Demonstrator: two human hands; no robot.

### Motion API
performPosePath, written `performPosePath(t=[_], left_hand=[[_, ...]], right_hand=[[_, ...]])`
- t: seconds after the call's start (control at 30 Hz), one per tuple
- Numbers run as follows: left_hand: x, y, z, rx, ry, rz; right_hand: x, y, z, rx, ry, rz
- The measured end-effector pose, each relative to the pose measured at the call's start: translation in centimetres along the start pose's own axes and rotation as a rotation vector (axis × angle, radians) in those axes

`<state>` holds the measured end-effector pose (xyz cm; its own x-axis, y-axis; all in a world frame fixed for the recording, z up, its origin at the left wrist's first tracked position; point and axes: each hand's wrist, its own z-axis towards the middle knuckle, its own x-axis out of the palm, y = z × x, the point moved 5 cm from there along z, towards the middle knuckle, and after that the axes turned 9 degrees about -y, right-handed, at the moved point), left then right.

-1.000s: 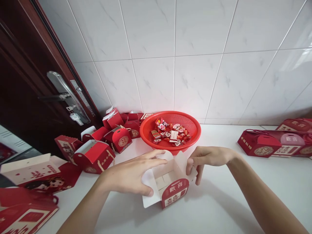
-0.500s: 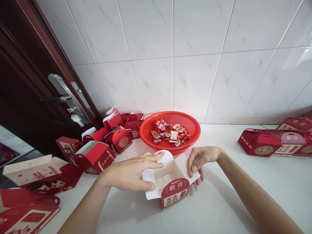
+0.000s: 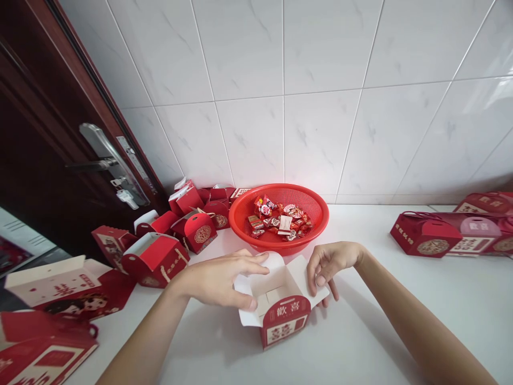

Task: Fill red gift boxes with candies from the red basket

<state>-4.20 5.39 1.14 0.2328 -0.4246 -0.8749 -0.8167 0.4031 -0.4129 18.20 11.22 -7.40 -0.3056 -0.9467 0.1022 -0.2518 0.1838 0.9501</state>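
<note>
A small red gift box point(image 3: 285, 320) with white inner flaps stands upright and open on the white table, its inside bare. My left hand point(image 3: 224, 280) is spread over the box's left flap, thumb at the near corner and fingers toward the back. On the other side, my right hand point(image 3: 331, 267) has its thumb and fingers closed on the right flap. Just behind the box is a red plastic basket point(image 3: 318, 232) holding several wrapped candies point(image 3: 280, 220).
Several red boxes point(image 3: 196, 231) crowd the left side, some with raised lids. A flatter printed box point(image 3: 52, 280) lies at the far left. More closed boxes point(image 3: 427, 235) line the right back. A dark door point(image 3: 48, 107) with a metal handle stands left, before a tiled wall.
The box has shifted slightly toward me and to the left, with both hands staying at its flaps.
</note>
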Motion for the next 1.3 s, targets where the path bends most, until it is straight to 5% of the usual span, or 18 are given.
performPosePath(t=[0.2,0.43,0.8,0.97,1.07,1.17,1.3], left_hand=[[1.3,-2.1,-0.3,-0.014,-0.229,-0.021],[2.7,-2.4,-0.4,0.006,-0.204,0.000],[1.5,-2.2,-1.4,0.018,-0.138,-0.016],[0.4,-1.7,-1.2,-0.034,-0.204,0.015],[-0.6,-1.7,-0.9,0.007,-0.280,-0.019],[-1.8,-0.9,-0.5,0.043,-0.396,-0.097],[-4.3,1.0,1.9,0.005,-0.523,-0.131]], right_hand=[[-0.2,0.6,-0.4,-0.090,-0.031,-0.038],[-0.1,1.9,-1.4,-0.170,-0.049,-0.138],[1.5,4.6,-2.9,-0.279,-0.064,-0.302],[1.6,5.6,-3.9,-0.351,-0.076,-0.292],[0.2,6.3,-4.9,-0.416,-0.251,-0.215],[-1.6,7.0,-5.6,-0.490,-0.560,-0.175],[-3.0,7.2,-4.7,-0.512,-0.931,-0.338]])
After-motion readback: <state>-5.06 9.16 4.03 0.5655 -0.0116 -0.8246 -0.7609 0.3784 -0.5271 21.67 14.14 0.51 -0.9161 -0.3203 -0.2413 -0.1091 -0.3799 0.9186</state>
